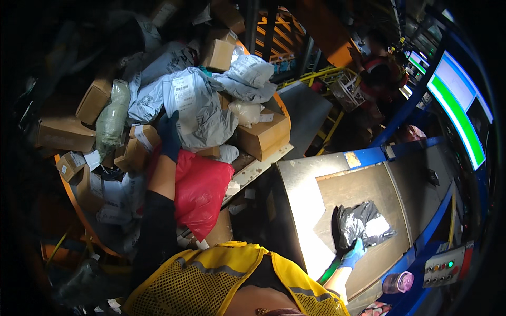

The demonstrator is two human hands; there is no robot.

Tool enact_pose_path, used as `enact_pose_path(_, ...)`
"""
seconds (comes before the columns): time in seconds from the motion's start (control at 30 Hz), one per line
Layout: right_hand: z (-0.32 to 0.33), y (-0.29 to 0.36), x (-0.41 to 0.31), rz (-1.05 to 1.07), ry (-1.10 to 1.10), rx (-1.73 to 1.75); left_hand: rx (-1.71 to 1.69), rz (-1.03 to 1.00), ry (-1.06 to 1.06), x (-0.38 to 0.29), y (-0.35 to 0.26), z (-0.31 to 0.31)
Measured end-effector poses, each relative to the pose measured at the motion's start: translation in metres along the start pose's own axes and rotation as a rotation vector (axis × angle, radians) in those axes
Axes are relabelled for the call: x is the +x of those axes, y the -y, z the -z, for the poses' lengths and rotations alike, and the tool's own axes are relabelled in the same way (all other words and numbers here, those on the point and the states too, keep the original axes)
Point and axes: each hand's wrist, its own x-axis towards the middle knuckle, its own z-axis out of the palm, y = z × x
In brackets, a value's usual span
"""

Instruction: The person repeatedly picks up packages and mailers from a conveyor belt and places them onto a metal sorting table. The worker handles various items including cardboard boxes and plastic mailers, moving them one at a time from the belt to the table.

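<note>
My left hand (pixel 169 136), in a dark blue glove, reaches into a heap of parcels. It touches the edge of a grey plastic mailer bag (pixel 201 94) with a white label; its fingers are partly hidden, so its grip is unclear. A red plastic bag (pixel 203 185) lies beside my left wrist. Small cardboard boxes (pixel 138 148) and a parcel in greenish wrap (pixel 114 114) are to its left. My right hand (pixel 354 254), in a blue glove, rests at the lower edge of a black plastic parcel (pixel 361 225) with a white label, on a brightly lit conveyor belt (pixel 379 189).
A larger cardboard box (pixel 265 134) stands at the heap's right edge. A gap separates the heap from the conveyor's metal edge (pixel 292 189). A control panel with buttons (pixel 448 265) and a pinkish cup (pixel 398 282) are at lower right. Screens (pixel 458 98) hang above; another person (pixel 381 75) is beyond.
</note>
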Motion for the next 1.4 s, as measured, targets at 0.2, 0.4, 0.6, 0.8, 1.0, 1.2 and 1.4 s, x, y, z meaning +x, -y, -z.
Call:
enact_pose_path(0.2,-0.087,0.136,-0.077,0.545,0.113,-0.457,0.171,-0.134,-0.007,-0.104,-0.091,-0.063)
enact_pose_path(0.4,-0.218,0.215,-0.206,0.038,1.386,0.073,0.059,0.019,0.236,-0.268,-0.118,-0.121)
enact_pose_path(0.6,-0.213,0.229,-0.224,-0.801,1.584,0.500,-0.087,0.394,0.342,-0.306,-0.107,-0.114)
enact_pose_path(0.8,-0.161,0.187,-0.183,-0.622,1.029,0.419,-0.084,0.466,0.554,-0.269,-0.099,-0.126)
enact_pose_path(1.0,-0.090,0.129,-0.082,-0.320,0.571,0.410,0.421,0.060,0.688,-0.148,-0.128,-0.076)
enact_pose_path(1.2,-0.029,0.060,0.002,-0.231,0.399,0.156,0.508,-0.391,0.713,0.014,-0.144,-0.040)
enact_pose_path(1.4,-0.160,0.183,0.002,0.932,-0.403,-0.881,0.728,-0.703,0.643,0.158,-0.155,-0.055)
